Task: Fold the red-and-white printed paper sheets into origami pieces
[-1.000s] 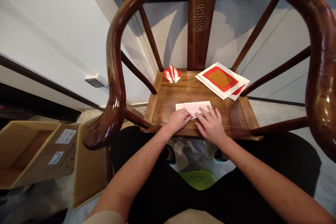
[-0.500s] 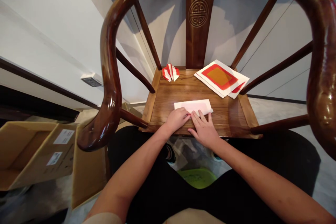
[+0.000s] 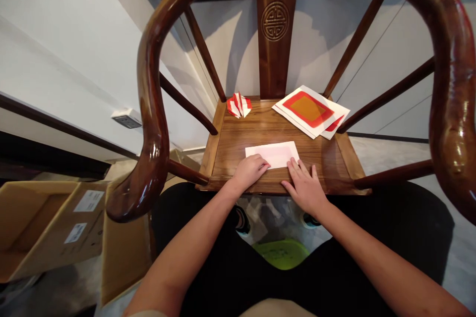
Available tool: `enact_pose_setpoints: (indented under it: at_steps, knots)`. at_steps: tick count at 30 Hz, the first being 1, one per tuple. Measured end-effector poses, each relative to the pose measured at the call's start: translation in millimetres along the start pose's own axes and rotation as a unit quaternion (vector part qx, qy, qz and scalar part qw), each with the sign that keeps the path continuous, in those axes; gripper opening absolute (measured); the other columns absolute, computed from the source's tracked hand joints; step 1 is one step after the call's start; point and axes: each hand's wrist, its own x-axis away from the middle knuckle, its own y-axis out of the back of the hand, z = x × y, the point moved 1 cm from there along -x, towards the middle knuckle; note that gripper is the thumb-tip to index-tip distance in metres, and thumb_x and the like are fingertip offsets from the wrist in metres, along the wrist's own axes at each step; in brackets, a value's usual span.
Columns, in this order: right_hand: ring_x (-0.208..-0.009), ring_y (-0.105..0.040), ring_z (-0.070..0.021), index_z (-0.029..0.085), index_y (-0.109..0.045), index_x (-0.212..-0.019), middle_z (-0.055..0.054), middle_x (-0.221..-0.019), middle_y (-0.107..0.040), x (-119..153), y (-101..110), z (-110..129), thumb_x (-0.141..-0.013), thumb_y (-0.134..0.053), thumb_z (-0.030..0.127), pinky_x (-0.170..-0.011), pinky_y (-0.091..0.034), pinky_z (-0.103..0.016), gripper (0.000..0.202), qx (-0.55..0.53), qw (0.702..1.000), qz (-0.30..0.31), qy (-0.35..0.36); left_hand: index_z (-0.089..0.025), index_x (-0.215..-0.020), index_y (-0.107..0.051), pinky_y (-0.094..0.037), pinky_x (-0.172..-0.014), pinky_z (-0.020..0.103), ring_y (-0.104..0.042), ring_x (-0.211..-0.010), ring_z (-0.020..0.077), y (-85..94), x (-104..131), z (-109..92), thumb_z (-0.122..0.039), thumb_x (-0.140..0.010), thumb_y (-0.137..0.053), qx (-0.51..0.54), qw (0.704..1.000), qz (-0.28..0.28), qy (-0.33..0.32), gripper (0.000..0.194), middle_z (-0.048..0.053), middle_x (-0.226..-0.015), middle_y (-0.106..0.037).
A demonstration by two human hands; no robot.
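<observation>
A folded sheet of white paper (image 3: 274, 152), with pink showing faintly through it, lies flat near the front of the wooden chair seat (image 3: 256, 131). My left hand (image 3: 251, 171) is closed at the sheet's near left corner, its thumb and forefinger pressed on the paper. On the near right corner rest the outstretched fingertips of my right hand (image 3: 307, 185), the fingers lying flat and slightly apart. Toward the back left of the seat stands a red-and-white folded paper piece (image 3: 239, 105). A stack of white sheets printed in red and orange (image 3: 309, 111) lies at the back right.
The chair's curved armrest (image 3: 150, 109) surrounds the seat, with slanted spindles below it. Open cardboard boxes (image 3: 55, 237) stand on the floor at left. Under the seat, between my legs, is a green basin (image 3: 282, 253). A socket box (image 3: 127, 118) juts from the left wall.
My right hand has slid to the right along the paper's near edge, from the middle to the right corner. My left hand stays at the left corner. The view has shifted slightly.
</observation>
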Motion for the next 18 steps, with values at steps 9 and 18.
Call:
enact_pose_setpoints:
  at_steps: [9, 18]
  knots:
    - [-0.147, -0.027, -0.0348, 0.011, -0.028, -0.155, -0.014, -0.16, -0.029, 5, -6, -1, -0.102, -0.031, 0.049, -0.115, -0.021, -0.064, 0.066, 0.017, 0.999, -0.029, -0.012, -0.02, -0.094, -0.074, -0.048, -0.081, 0.028, -0.063, -0.089, 0.0177, -1.6, 1, 1, -0.037, -0.098, -0.053, -0.018, 1.0, 0.001, -0.012, 0.027, 0.005, -0.094, -0.069]
    - [-0.147, -0.027, -0.0358, 0.011, -0.03, -0.154, -0.013, -0.16, -0.03, 4, -5, -4, -0.101, -0.032, 0.051, -0.115, -0.024, -0.063, 0.067, 0.003, 1.0, -0.019, -0.014, -0.024, -0.122, -0.065, -0.041, -0.095, 0.038, -0.054, -0.109, 0.0251, 11.6, 8, 14, -0.051, -0.087, -0.065, -0.083, 0.995, -0.038, 0.032, 0.044, 0.008, -0.114, -0.062]
